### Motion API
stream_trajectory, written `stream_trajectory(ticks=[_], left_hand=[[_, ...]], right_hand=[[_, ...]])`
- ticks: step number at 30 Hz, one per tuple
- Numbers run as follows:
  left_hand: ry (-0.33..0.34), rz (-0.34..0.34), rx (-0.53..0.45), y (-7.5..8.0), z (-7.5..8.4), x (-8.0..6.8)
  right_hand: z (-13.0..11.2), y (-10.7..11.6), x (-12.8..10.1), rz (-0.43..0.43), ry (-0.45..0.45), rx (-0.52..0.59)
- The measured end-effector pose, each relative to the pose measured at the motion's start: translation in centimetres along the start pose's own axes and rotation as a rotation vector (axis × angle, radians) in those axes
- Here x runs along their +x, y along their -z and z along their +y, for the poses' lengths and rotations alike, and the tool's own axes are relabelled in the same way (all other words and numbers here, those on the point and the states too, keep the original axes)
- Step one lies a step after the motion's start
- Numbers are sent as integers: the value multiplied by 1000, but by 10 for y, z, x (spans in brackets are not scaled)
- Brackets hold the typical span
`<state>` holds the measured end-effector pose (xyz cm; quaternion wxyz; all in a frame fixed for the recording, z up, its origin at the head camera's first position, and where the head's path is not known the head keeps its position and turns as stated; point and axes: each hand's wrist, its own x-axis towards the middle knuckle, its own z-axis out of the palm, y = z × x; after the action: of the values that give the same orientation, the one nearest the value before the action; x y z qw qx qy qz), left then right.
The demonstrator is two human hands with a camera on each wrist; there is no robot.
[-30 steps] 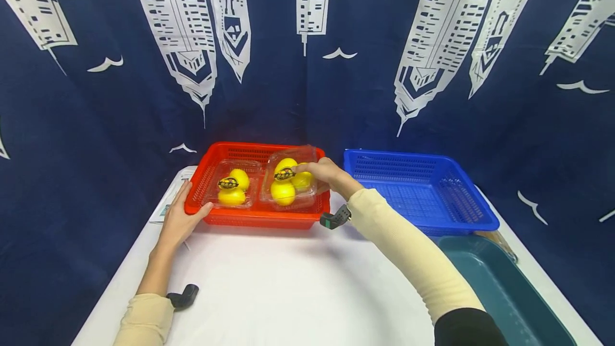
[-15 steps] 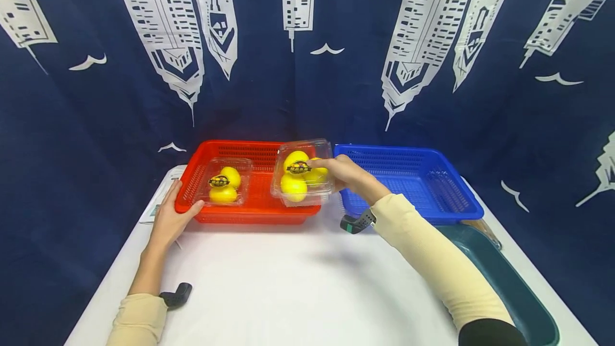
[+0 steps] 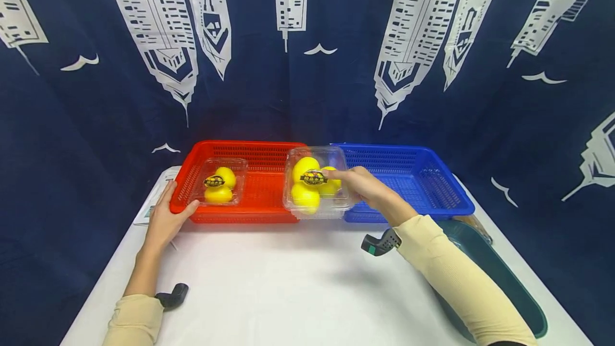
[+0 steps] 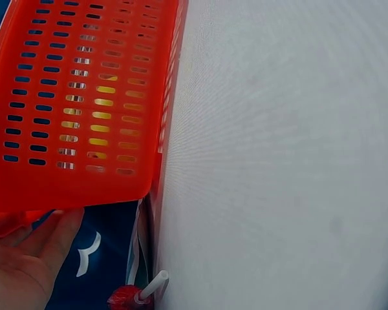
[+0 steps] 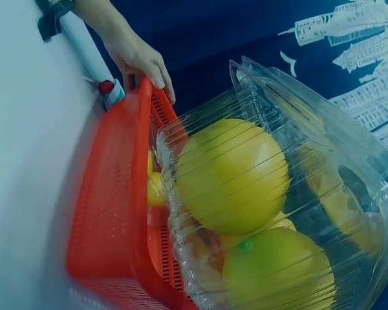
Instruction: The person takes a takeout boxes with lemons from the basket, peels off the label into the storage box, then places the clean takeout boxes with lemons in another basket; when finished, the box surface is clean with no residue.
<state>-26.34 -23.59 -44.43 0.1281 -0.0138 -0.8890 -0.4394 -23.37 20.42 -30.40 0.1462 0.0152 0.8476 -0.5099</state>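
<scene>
My right hand [image 3: 362, 183] pinches a clear plastic fruit box [image 3: 293, 204] by its right side, thumb on top by the dark label. Several round yellow fruits [image 5: 233, 174] show through its ribbed wall. It hangs in front of the gap between the red basket [image 3: 254, 217] and the blue basket [image 3: 449, 211], overlapping both in the head view. A second clear box [image 3: 240, 170] with yellow fruits lies in the red basket's left half. At that basket's left end, my left hand [image 3: 165, 223] grips the rim, its fingers [image 4: 55, 236] under the edge.
A dark green tray [image 3: 509, 287] stands at the right, in front of the blue basket. Something brown in wrapping [image 3: 473, 226] lies behind it. Printed paper [image 3: 154, 202] sits left of the red basket. A red round thing on a white stick [image 4: 129, 297] is near the left hand.
The right hand has lifted the fruit box out of the red basket and moved it rightward and nearer. The left hand stays on the red rim. The head view has shifted slightly.
</scene>
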Motion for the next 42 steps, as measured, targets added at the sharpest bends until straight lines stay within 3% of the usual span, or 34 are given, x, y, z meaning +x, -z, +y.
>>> stream_trajectory(ticks=[16,42], left_hand=[[19,-8,-3,4,1,-1],[4,-3,-15,-4,3,-3]], right_hand=[[41,-8,-35,0,-19,-23],[89,-30,-78,-30,-1,137]])
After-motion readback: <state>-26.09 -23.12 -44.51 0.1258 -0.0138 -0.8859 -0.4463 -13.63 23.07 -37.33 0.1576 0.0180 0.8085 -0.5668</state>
